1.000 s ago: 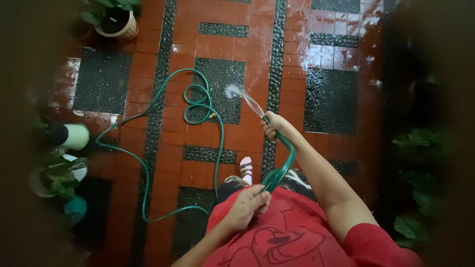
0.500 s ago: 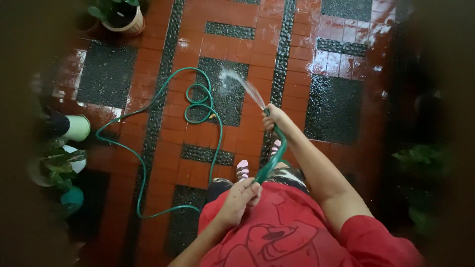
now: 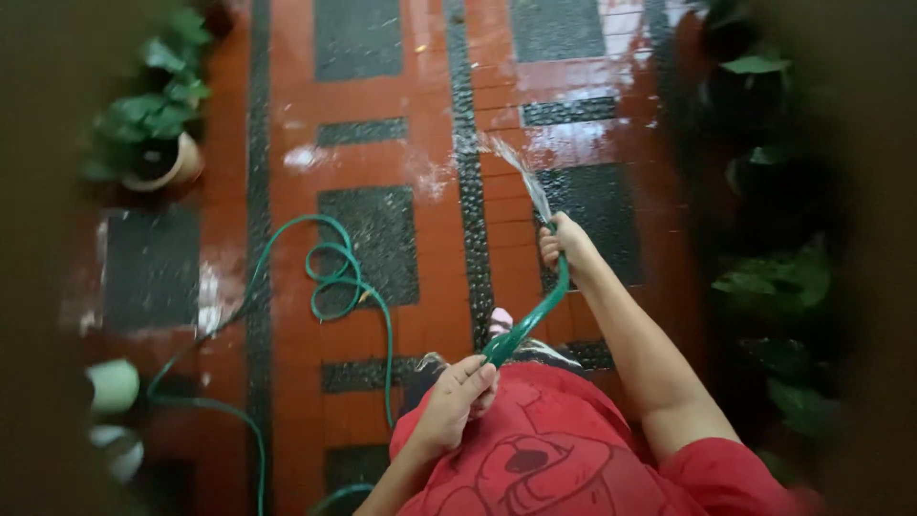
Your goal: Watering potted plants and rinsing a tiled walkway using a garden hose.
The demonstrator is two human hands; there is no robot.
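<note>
A green garden hose (image 3: pixel 531 321) runs between my two hands and loops over the wet red and dark tiled floor (image 3: pixel 420 258) at the left. My right hand (image 3: pixel 564 243) is stretched forward and grips the hose's end, from which a jet of water (image 3: pixel 521 172) sprays up and to the left onto the tiles. My left hand (image 3: pixel 455 401) is close to my red shirt and holds the hose lower down. A foot in a pink sandal (image 3: pixel 501 320) shows below the hose.
A potted green plant (image 3: pixel 153 134) stands at the upper left. Two pale pots (image 3: pixel 113 386) sit at the lower left. Leafy plants (image 3: pixel 778 277) line the dark right side. Hose coils (image 3: pixel 334 277) lie on the floor left of centre.
The view has swung up and to the right. My right hand has lifted the hose end, and the water now lands farther away on the tiles.
</note>
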